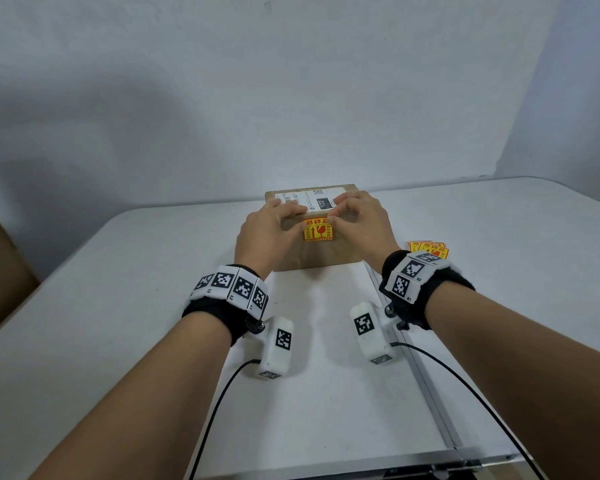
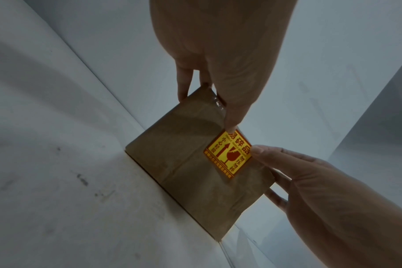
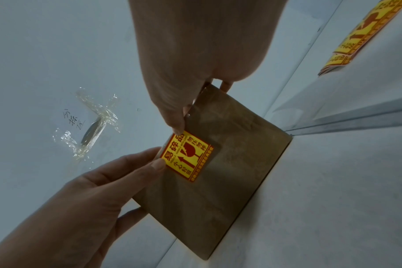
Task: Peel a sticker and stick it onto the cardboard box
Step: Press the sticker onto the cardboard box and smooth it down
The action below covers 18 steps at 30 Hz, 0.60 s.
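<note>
The sticker (image 1: 318, 230) is yellow and red, and it sits on the front side of the cardboard box (image 1: 321, 254), just under the top edge. The box stands on the white surface (image 1: 118, 306). The left hand (image 1: 269, 230) is on the left side of the sticker, with its thumb tip pressing the sticker's top left corner and its fingers curled over the top of the box. The right hand (image 1: 362, 223) is on the right side, with its thumb tip on the top right corner and its fingers bent over the top of the box too. Neither hand pinches the sticker; both push it flat. I think the sticking part is almost done. To do it well, each thumb should slide slowly from its corner down and toward the middle, so no air bubbles stay under it. The bottom edge, the one farthest below the thumbs, needs a good rub too, because I cannot tell if it is stuck down yet. The fingers on top should hold the box steady so it does not tip back. More stickers (image 1: 428, 249) lie just behind the right wrist.
</note>
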Each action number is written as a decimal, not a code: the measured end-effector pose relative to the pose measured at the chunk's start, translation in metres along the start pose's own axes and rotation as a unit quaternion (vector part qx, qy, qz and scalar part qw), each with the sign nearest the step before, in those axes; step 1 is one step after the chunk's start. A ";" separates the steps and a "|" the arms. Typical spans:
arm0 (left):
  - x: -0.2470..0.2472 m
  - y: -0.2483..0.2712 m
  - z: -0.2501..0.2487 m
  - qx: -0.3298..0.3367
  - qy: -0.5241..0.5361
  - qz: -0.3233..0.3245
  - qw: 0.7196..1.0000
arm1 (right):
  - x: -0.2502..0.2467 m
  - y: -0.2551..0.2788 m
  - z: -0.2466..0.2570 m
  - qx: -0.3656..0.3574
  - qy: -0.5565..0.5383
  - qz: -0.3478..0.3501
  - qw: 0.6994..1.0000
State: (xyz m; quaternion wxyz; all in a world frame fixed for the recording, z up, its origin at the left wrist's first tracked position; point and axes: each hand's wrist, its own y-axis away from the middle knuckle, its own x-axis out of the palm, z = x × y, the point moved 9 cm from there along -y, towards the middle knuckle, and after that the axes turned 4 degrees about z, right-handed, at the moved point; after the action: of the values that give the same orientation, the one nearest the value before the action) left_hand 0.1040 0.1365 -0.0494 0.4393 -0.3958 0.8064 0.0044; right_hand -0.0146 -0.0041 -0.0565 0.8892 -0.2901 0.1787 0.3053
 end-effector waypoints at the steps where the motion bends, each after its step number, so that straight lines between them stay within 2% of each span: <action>1: 0.000 0.000 -0.001 0.003 0.003 -0.001 1.000 | 0.000 0.000 0.000 0.000 -0.003 -0.002 1.000; 18: 0.001 0.005 -0.012 0.007 -0.037 -0.040 0.998 | 0.001 0.001 -0.002 -0.008 -0.003 -0.021 1.000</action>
State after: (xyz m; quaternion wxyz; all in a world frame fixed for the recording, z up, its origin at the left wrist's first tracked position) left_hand 0.0923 0.1353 -0.0444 0.4715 -0.4241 0.7732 -0.0045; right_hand -0.0149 -0.0043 -0.0589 0.8935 -0.2999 0.1674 0.2892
